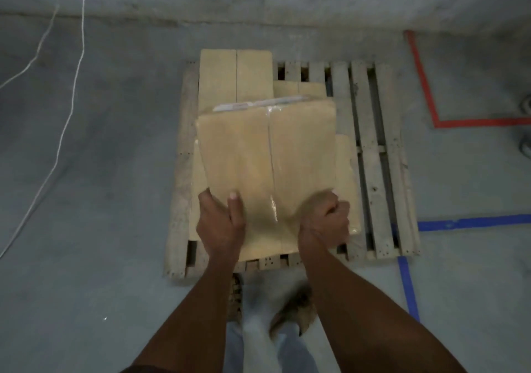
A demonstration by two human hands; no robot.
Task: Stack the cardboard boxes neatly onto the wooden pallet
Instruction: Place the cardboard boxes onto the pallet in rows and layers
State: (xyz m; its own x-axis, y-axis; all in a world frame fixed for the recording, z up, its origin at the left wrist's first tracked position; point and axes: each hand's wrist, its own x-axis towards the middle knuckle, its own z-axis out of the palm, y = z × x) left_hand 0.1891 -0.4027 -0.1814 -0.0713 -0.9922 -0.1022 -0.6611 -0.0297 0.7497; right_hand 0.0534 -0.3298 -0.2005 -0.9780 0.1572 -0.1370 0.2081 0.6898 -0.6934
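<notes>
A taped cardboard box (267,157) is held over the left half of the wooden pallet (370,154). My left hand (221,223) grips its near left edge, thumb on top. My right hand (324,220) grips the near right corner with curled fingers. Under it lies another box (347,177), only its right edge showing. A taller box (235,79) stands at the pallet's far left, and a low box (298,88) sits beside it.
The pallet's right slats (385,114) are bare. Red tape (425,91) and blue tape (408,286) mark the concrete floor to the right. A white cable (71,94) runs along the left. My feet (238,298) stand at the pallet's near edge.
</notes>
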